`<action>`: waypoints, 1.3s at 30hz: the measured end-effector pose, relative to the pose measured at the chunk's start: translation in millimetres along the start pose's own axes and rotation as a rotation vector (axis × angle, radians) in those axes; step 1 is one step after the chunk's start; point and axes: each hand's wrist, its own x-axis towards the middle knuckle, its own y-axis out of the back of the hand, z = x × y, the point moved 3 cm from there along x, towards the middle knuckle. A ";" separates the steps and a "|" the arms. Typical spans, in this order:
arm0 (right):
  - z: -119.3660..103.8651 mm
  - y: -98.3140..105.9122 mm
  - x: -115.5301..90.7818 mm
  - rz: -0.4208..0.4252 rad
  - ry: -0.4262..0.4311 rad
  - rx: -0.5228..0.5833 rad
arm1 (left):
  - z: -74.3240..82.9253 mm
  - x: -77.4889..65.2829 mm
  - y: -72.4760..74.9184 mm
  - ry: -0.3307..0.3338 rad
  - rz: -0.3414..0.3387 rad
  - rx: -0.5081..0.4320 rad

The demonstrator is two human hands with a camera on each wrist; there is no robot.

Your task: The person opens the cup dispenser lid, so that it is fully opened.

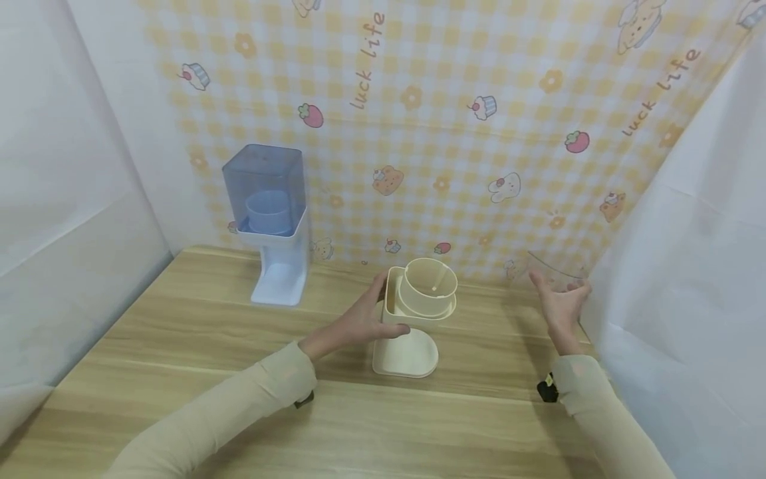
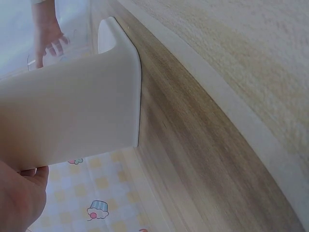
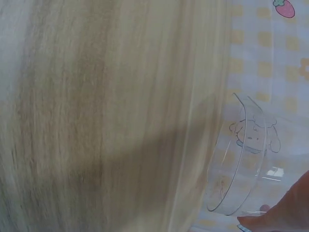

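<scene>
Near the middle of the table stands a cream dispenser stand (image 1: 407, 352), with a round cream cup (image 1: 428, 287) set in its top tray. My left hand (image 1: 364, 318) grips the stand from the left just under the tray, thumb in front and fingers behind. In the left wrist view, the stand's broad side wall (image 2: 72, 106) rises from its flat foot. Off to the right, my right hand (image 1: 562, 303) holds a clear, thin-walled plastic cover with a curved rim. The right wrist view shows this cover (image 3: 246, 164) with a fingertip (image 3: 270, 220) at its lower edge.
A second dispenser, with a white stand (image 1: 281, 266) and a blue see-through cover (image 1: 263, 166), stands at the back left. Behind the wooden table (image 1: 359, 426) hangs a yellow checked cloth (image 1: 419, 146). White sheets (image 1: 688, 279) close off both sides.
</scene>
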 end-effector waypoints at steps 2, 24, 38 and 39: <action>1.6 -0.9 0.0 -0.014 0.005 -0.003 | -0.2 0.2 -0.1 0.003 -0.001 -0.005; 7.7 -22.9 -6.6 0.083 0.038 -0.077 | 0.0 -0.8 -0.6 0.022 0.016 0.025; 14.4 -25.5 -16.3 0.129 0.040 -0.086 | -0.8 0.1 0.7 0.018 0.002 0.005; 14.9 -25.9 -17.1 0.130 0.043 -0.081 | -0.8 0.2 0.7 0.015 0.002 0.002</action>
